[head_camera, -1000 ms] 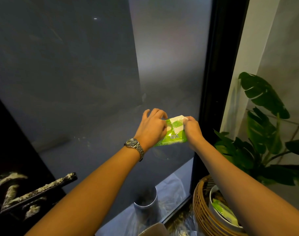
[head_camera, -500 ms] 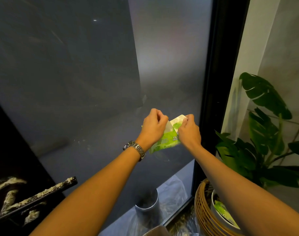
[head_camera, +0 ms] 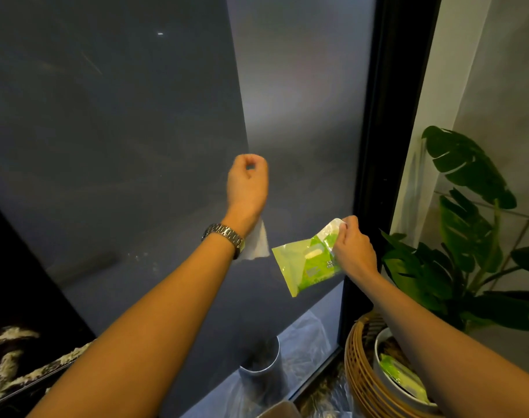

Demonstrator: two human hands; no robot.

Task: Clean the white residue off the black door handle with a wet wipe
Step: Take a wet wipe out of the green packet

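Observation:
My left hand (head_camera: 247,185) is raised in front of the frosted glass, fingers pinched on a white wet wipe (head_camera: 257,244) that hangs down behind my wrist. To its right, my right hand (head_camera: 354,247) grips the top corner of a green wipe pack (head_camera: 305,267), which dangles free. The black door handle (head_camera: 25,378), streaked with white residue, shows at the bottom left corner, partly hidden by my left forearm and well away from both hands.
A black door frame (head_camera: 374,164) runs down the right of the glass. A large-leafed plant (head_camera: 465,236) stands in a wicker basket (head_camera: 359,375) at the lower right, with another green pack (head_camera: 401,378) inside. A grey metal cylinder (head_camera: 263,369) stands on plastic sheeting below.
My left hand has pulled a wipe out of the pack and risen up and left. My right hand has dropped slightly to the right, with the pack hanging from it.

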